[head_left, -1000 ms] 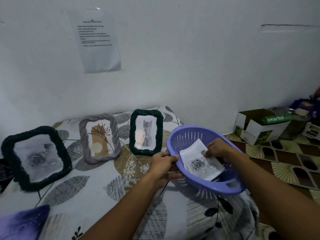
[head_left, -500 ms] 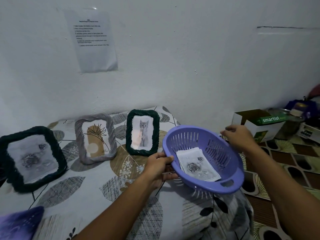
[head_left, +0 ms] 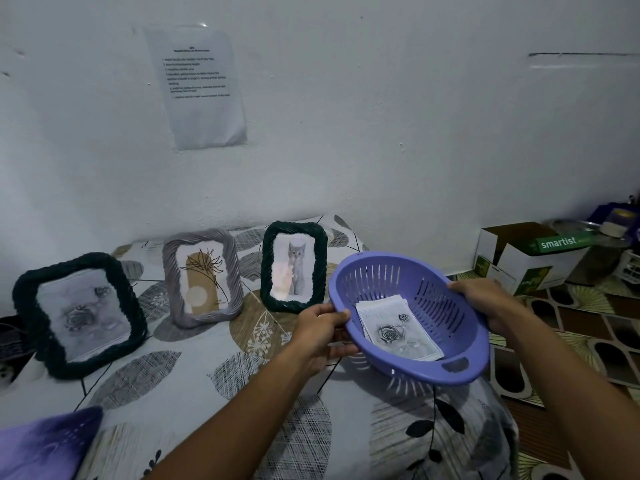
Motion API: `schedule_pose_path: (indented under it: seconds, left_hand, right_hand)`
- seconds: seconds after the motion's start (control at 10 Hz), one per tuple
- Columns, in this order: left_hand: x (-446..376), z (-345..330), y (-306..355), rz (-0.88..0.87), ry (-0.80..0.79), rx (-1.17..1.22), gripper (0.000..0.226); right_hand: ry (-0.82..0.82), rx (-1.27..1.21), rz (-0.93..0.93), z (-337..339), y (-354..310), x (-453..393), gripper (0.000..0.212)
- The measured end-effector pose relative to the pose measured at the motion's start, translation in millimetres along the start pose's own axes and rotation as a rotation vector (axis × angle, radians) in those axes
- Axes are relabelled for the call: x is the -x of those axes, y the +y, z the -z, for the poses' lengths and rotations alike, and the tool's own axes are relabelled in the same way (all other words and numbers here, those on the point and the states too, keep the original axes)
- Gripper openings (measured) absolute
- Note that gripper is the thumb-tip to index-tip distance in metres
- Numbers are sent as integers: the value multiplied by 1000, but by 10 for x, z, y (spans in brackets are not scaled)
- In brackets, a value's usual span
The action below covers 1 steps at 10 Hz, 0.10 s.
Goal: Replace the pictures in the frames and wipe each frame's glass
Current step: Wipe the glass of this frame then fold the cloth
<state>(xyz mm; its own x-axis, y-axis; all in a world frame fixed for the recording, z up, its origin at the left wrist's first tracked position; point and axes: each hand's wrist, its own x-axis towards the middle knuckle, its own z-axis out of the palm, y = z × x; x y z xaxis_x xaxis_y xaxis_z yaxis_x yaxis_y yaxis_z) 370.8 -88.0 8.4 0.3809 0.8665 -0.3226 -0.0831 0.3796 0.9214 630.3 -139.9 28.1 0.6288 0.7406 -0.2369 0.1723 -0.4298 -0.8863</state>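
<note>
Both hands hold a purple slotted plastic basket (head_left: 446, 317) tilted above a leaf-patterned bedsheet (head_left: 214, 375). The left hand (head_left: 320, 336) has its fingers curled over the basket's near-left rim with the thumb on top, and the right hand (head_left: 485, 299) grips the far-right rim, fingers wrapped over the edge. Inside the basket lies a small stack of printed pictures (head_left: 398, 332), the top 1 showing a grey rose.

3 woven picture frames lean upright along a white wall (head_left: 381, 133) at the back of the sheet. The dark green woven frame with the grey cat picture (head_left: 294, 266) stands just beside the basket's left rim. The light grey woven frame with the tan plant picture (head_left: 204, 277) stands to its left, and the large dark green woven frame with the grey rose picture (head_left: 81, 315) is furthest left.

A printed paper sheet (head_left: 199, 86) is stuck to the wall above the frames. At the right, an open white cardboard box with a green "smartist" label (head_left: 530, 258) sits on a patterned floor mat (head_left: 588, 327). A purple blurred object (head_left: 45, 445) shows at the lower left corner
</note>
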Motion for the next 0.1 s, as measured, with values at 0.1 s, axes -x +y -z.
schedule_pose_path:
  seconds: [0.1]
  left_hand:
    - [90, 56, 4, 3, -18, -45, 22]
  right_hand:
    - [33, 14, 39, -7, -20, 32, 32]
